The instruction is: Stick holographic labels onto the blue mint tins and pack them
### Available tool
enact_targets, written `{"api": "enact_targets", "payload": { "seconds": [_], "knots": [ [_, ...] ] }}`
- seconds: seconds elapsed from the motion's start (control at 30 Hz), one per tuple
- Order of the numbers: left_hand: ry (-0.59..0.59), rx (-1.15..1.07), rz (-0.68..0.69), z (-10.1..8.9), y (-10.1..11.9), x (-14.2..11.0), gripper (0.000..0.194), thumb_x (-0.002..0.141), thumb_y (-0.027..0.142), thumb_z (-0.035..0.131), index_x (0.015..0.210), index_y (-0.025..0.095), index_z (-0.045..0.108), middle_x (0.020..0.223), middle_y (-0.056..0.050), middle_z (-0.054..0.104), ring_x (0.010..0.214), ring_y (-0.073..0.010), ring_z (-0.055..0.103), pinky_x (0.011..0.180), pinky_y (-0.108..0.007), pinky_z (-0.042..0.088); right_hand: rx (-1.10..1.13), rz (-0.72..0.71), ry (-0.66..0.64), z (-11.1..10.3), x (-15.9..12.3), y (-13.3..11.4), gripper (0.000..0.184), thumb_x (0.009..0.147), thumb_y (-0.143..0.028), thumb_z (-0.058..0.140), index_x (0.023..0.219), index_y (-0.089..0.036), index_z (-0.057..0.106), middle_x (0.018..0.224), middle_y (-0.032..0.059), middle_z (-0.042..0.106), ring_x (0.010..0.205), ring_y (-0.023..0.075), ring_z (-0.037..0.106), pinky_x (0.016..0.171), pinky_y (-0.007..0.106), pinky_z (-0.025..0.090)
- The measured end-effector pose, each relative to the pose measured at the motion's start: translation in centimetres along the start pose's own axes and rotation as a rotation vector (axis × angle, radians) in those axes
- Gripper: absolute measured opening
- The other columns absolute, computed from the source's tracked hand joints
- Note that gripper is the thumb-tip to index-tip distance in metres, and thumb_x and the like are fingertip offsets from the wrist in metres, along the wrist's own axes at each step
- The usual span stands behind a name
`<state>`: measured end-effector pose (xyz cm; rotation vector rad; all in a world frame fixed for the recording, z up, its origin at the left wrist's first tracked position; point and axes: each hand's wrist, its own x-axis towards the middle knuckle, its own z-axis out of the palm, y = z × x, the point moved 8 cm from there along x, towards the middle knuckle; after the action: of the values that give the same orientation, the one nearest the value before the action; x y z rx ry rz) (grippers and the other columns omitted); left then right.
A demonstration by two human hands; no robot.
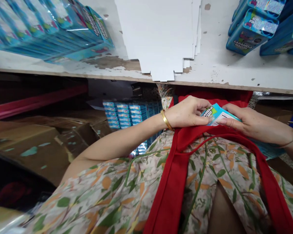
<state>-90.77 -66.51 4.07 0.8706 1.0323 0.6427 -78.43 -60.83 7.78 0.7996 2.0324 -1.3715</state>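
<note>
Close against the red apron [166, 182], my left hand [189, 112] and my right hand [249, 122] both grip a small blue carton [217, 113]. Green and white lettering shows on one face of the carton, and a white panel with a barcode on another. My left fingers pinch its left end, thumb on the near side. From the right, my right thumb and fingers close on the other end. The apron's top edge hides the carton's lower part. A gold bangle circles my left wrist, a silver one my right.
White card sheets [158, 32] lie stacked on the worn white table [222, 73]. Blue cartons [70, 39] stand in a row at left, more blue boxes [249, 32] at right. Below are stacked blue packs [125, 113], cardboard boxes [36, 146] and a pink bar [39, 100].
</note>
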Motion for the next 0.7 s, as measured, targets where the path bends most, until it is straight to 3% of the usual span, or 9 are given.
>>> {"api": "enact_targets", "payload": {
  "seconds": [0.13,0.27,0.47,0.7],
  "knots": [
    [-0.122,-0.16,-0.05,0.2,-0.6,0.1,0.031,0.071,0.028,0.078,0.096,0.01,0.07,0.077,0.0,0.072,0.065,-0.0082,0.062,0.061,-0.017,0.051,-0.016,0.0,-0.011,0.1,-0.2,0.0,0.057,0.095,-0.07,0.043,0.12,-0.023,0.061,0.106,0.0082,0.074,0.088,0.0229,0.067,0.076,0.032,0.049],
    [-0.122,-0.191,-0.052,0.3,-0.7,0.1,0.034,0.07,0.029,0.082,0.095,0.01,0.07,0.08,-0.001,0.073,0.068,-0.0088,0.064,0.063,-0.018,0.053,-0.021,0.011,-0.011,0.1,-0.3,0.0,0.056,0.094,-0.071,0.043,0.118,-0.023,0.061,0.102,0.0076,0.074,0.085,0.0229,0.067,0.075,0.032,0.049],
    [0.035,-0.077,0.042,0.2,-0.1,-0.3,0.026,0.074,0.028,0.074,0.093,0.011,0.069,0.079,-0.001,0.071,0.068,-0.0077,0.06,0.061,-0.016,0.046,-0.025,0.028,0.003,0.0,-0.3,-0.2,0.057,0.094,-0.073,0.04,0.116,-0.024,0.061,0.096,0.0072,0.074,0.082,0.0228,0.066,0.071,0.032,0.05],
    [0.218,0.292,0.134,-0.4,1.1,-1.0,0.026,0.076,0.035,0.069,0.087,0.011,0.07,0.063,0.004,0.059,0.057,-0.0067,0.045,0.053,-0.019,0.031,-0.049,0.038,0.032,-0.3,-0.6,-1.6,0.055,0.093,-0.074,0.039,0.108,-0.026,0.061,0.088,0.0063,0.074,0.078,0.0233,0.066,0.069,0.032,0.049]
  ]
}}
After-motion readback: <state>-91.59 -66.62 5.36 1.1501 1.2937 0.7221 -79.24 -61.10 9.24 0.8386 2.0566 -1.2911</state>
